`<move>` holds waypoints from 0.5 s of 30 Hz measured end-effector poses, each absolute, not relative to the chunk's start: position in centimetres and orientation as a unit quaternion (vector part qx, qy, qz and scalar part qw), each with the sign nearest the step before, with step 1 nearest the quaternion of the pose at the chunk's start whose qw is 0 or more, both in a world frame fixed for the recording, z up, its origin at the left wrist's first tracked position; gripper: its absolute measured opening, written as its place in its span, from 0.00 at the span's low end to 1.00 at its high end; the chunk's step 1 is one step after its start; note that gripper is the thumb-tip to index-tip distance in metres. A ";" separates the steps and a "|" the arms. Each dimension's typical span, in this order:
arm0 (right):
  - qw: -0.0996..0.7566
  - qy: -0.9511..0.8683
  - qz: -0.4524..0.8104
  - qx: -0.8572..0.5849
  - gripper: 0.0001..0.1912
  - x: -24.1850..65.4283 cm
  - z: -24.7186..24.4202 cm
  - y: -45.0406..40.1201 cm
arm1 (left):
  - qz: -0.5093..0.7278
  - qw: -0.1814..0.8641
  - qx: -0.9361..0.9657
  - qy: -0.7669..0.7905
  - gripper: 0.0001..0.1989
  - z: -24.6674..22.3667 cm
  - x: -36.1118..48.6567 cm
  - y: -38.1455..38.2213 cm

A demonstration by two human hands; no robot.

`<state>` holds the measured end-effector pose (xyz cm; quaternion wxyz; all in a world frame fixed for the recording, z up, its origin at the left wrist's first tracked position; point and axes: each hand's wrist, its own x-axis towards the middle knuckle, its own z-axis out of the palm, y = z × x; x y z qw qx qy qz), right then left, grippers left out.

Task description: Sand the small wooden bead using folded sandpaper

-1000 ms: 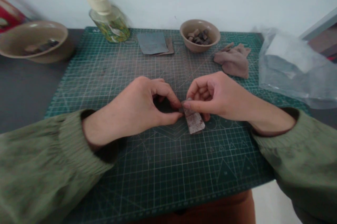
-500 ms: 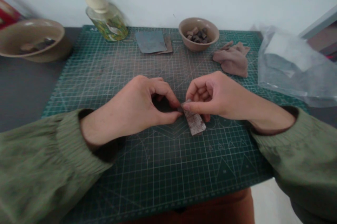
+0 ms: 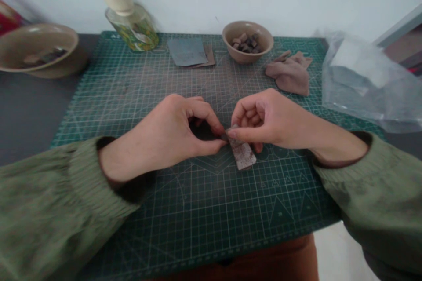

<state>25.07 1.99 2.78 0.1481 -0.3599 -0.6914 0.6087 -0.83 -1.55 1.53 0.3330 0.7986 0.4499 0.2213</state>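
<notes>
My right hand [image 3: 263, 118] pinches a small worn strip [image 3: 243, 154], grey-brown and speckled, that looks like folded sandpaper. The strip slants down toward the front, above the green cutting mat [image 3: 198, 202]. My left hand [image 3: 184, 127] has thumb and forefinger pressed together on a small dark piece [image 3: 224, 136], which touches the strip's upper left edge. Most of that piece is hidden by my fingertips. Both hands meet near the middle of the mat.
A bowl of small brown pieces [image 3: 247, 52], grey and brown sheets [image 3: 187, 52] and a crumpled cloth [image 3: 290, 74] lie along the back. A reed diffuser bottle [image 3: 133, 26] and larger bowl [image 3: 39, 70] stand left; a clear plastic bag [image 3: 369, 83] lies right.
The whole view has shifted very slightly. Both hands keep the same hold, with the strip and small piece in nearly the same place.
</notes>
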 end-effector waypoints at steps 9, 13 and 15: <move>0.150 -0.688 0.619 -0.346 0.15 25.1 2.6 2.0 | 0.220 0.333 0.797 0.453 0.02 1.8 -0.8 -1.6; 0.168 -0.689 0.601 -0.369 0.16 25.2 2.7 2.1 | 0.216 0.332 0.800 0.451 0.03 1.5 -0.9 -1.5; 0.173 -0.685 0.602 -0.373 0.17 25.2 2.7 2.2 | 0.214 0.331 0.801 0.451 0.03 1.4 -0.9 -1.4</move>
